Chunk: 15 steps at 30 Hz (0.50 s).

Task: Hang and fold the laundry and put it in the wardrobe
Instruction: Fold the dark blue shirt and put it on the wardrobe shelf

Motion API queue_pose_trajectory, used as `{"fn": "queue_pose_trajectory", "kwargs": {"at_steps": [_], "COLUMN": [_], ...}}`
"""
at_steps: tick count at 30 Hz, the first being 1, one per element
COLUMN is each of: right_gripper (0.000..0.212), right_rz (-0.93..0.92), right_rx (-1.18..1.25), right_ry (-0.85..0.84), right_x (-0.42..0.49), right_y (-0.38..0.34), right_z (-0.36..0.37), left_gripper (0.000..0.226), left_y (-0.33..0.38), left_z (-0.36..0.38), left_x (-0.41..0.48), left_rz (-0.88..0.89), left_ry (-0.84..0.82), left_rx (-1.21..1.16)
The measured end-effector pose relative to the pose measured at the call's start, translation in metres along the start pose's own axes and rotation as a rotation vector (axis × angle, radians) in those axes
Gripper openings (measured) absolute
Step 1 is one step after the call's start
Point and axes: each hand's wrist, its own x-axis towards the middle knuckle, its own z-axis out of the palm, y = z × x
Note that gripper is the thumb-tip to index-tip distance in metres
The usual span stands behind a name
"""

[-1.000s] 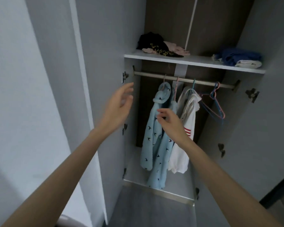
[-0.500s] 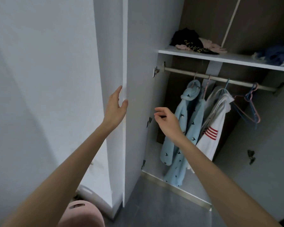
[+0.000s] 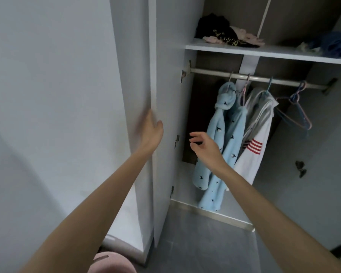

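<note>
White wardrobe door (image 3: 167, 95) has the left hand (image 3: 150, 131) against its edge, fingers blurred but seemingly straight, probably to swing it, while the right hand (image 3: 205, 149) hovers empty, fingers loosely apart

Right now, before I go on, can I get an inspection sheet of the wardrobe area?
Surface: white shelf over a metal rail.
Job's things: blue bird-print garment and white red-striped garment hang on the rail; empty hangers beside them.
Clutter: dark and pink clothes heaped on the shelf; blue heap further right.
Hands: left hand touches the open door, fingers blurred; right hand loosely curled, holding nothing.
Cables: nothing seen.
Surroundings: grey floor, pink object at bottom.
</note>
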Motion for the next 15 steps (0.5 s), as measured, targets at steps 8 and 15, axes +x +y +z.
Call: {"fn": "queue_pose_trajectory", "kwargs": {"at_steps": [8, 15], "right_gripper": [0.03, 0.029], "right_rz": [0.079, 0.144], "right_rx": [-0.01, -0.01], "right_ry": [0.091, 0.199], "right_x": [-0.003, -0.007], "right_y": [0.028, 0.052], "right_z": [-0.004, -0.043], "left_gripper": [0.059, 0.063], "left_y": [-0.018, 0.009], "left_z": [0.016, 0.062], "left_x": [0.003, -0.025], "left_rz": [0.094, 0.176], "left_ry": [-0.018, -0.053], "left_rx": [0.05, -0.034]}}
